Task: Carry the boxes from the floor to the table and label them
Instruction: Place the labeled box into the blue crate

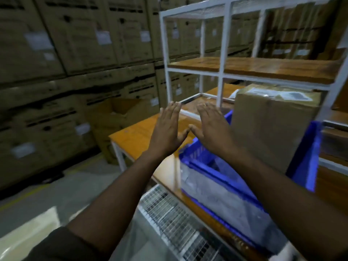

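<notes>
Both hands, left hand (pixel 166 129) and right hand (pixel 212 129), flat, empty.

Two bare forearms ran up to the left hand (pixel 168 127) and the right hand (pixel 211 127), neither wearing a glove, ring or watch. A dark sleeve (pixel 62 245), perhaps brownish-olive through the blur, ended near the left elbow.

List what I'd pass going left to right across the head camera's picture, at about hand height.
Stacked cartons → open carton on the floor → left hand → right hand → sealed cardboard box → blue crate's wall.
</notes>
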